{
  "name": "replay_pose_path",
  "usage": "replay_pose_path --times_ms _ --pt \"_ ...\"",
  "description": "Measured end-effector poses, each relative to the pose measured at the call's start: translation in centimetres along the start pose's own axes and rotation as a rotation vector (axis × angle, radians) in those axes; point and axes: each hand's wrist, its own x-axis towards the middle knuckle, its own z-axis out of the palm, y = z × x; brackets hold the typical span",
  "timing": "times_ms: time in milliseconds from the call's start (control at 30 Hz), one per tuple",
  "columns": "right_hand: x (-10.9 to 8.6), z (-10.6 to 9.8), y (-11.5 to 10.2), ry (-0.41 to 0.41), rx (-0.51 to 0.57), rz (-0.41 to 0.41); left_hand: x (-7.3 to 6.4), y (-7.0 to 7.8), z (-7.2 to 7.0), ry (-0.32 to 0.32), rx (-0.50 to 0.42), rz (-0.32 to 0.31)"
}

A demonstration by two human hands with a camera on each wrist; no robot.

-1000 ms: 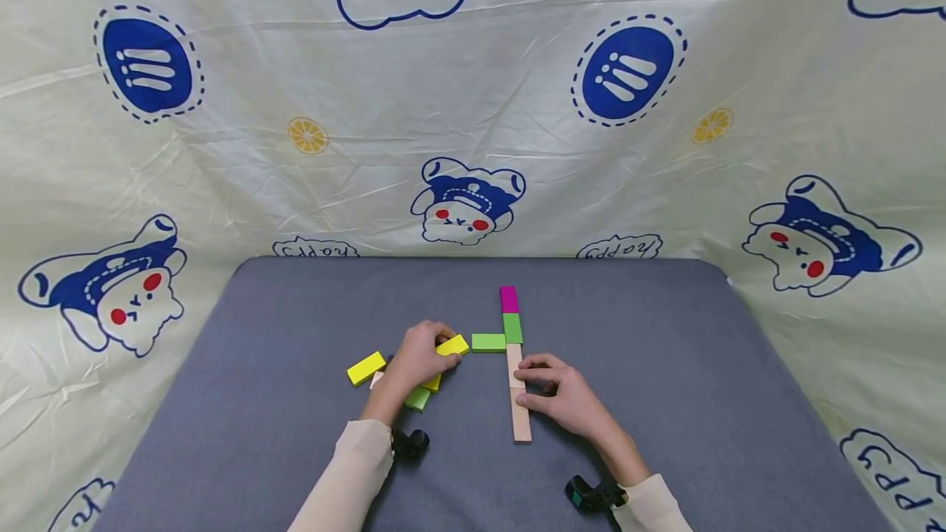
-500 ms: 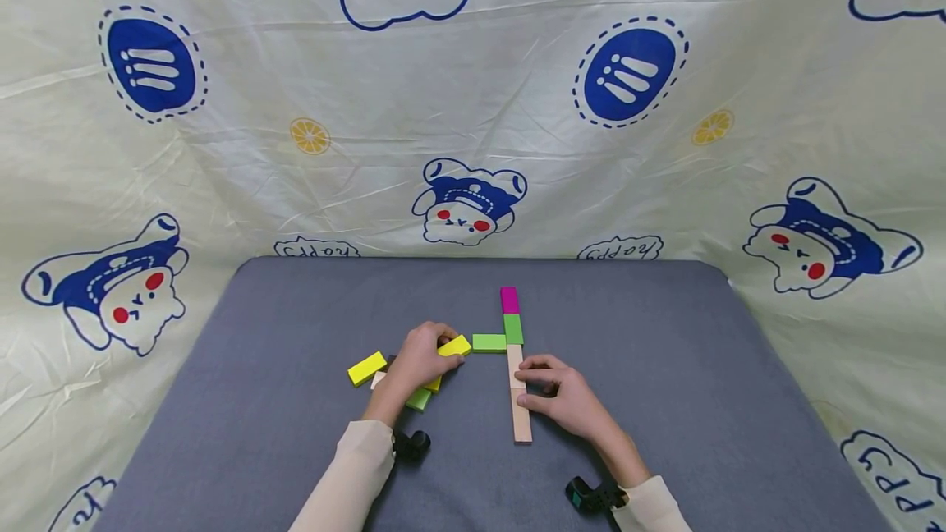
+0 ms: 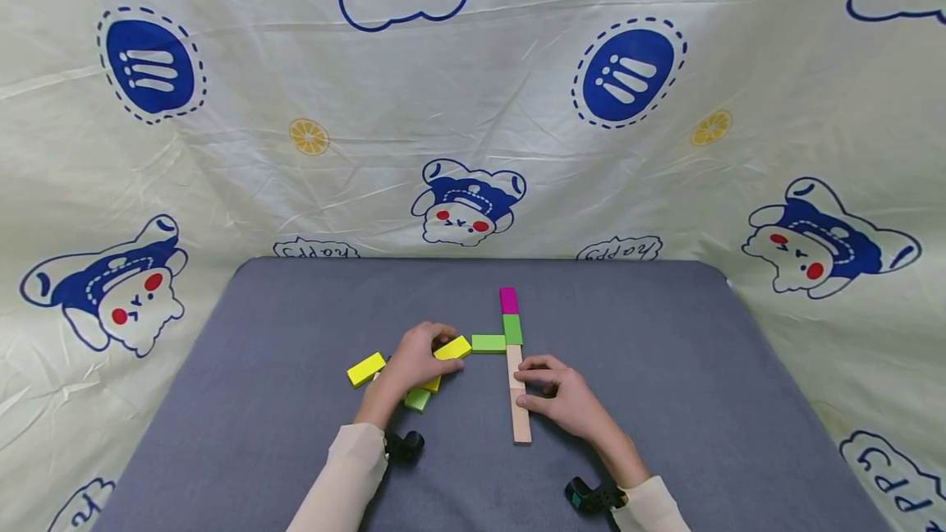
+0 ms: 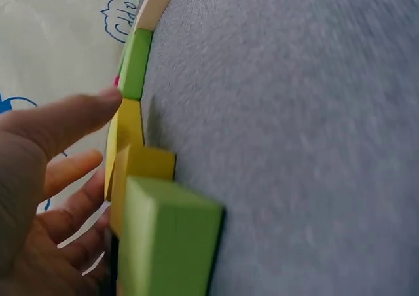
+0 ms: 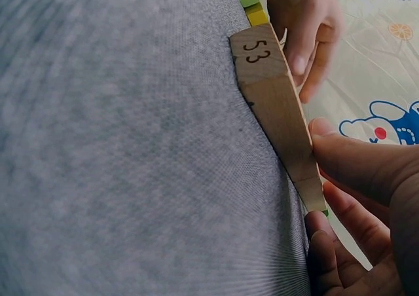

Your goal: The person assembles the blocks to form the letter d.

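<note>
Right now, the thumb and fingers of your left hand [image 3: 412, 361] lie loosely parted about the yellow block [image 3: 454, 348]; whether they touch it is hard to tell. Your right hand [image 3: 575, 405], fingers relaxed and gripping nothing, touches the far wooden block [image 3: 514, 358] and the near wooden block [image 3: 521, 427]. The yellow block sits askew around the middle of the bench [image 3: 628, 302], its right end just beside the crosswise green block [image 3: 488, 344]. To set it well, turn it straight with light pressure on both long sides, slide it flat, and stop at contact. Let the right hand press only gently, so the wooden blocks stay aligned. Mind the second yellow block [image 3: 432, 385], near your left thumb. Towards the bench's left edge lies the outer yellow block [image 3: 365, 369]; towards its far edge, the pink block [image 3: 508, 300].
</note>
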Motion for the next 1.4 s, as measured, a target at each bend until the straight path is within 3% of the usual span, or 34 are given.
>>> replay_pose_path --times_ms 400,833,1200,1400 --pt "0.0 0.0 0.0 0.004 -0.007 -0.005 -2.7 -0.5 -2.6 -0.089 0.153 -0.016" --pt "0.0 0.0 -0.1 -0.003 -0.01 -0.003 -3.8 -1.4 -2.9 -0.049 0.181 0.01" --pt "-0.1 -0.2 -0.1 -0.006 -0.005 -0.021 -4.1 -1.2 -2.6 -0.003 0.179 0.038" --pt "0.0 -0.1 -0.1 -0.008 0.001 -0.022 -4.2 -1.8 -3.2 0.007 0.211 0.002"
